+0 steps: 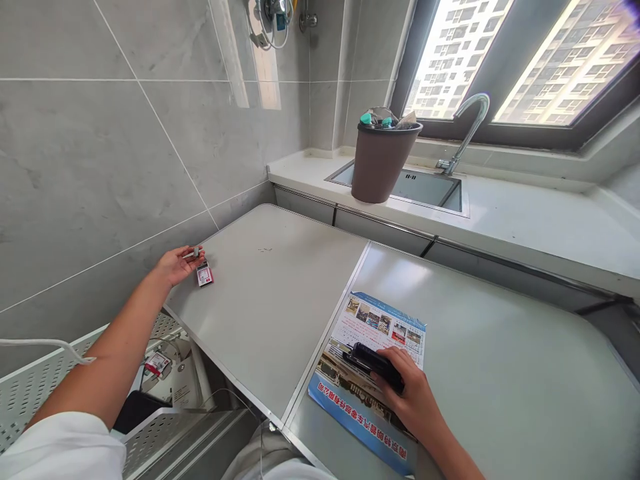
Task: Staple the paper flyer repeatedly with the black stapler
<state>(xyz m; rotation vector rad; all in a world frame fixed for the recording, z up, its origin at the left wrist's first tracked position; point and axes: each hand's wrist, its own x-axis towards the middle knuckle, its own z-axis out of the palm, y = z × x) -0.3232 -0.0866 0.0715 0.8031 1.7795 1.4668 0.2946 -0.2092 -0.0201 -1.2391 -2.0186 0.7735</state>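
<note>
My left hand (175, 265) reaches to the far left edge of the grey folding table (270, 293) and pinches a small grey clip-like piece (193, 253). A small red and white tag (204, 274) lies at the fingertips, maybe hanging from that piece. My right hand (413, 400) rests on a printed leaflet (367, 373) near the table's front. Its fingers are closed on a dark blue stapler (373, 363) that lies on the leaflet.
A brown bin (383, 160) full of rubbish stands at the edge of the sink (430, 190), under a curved tap (467, 130). A white counter (540, 227) runs below the window. White perforated shelves (60, 373) with small items sit low at left.
</note>
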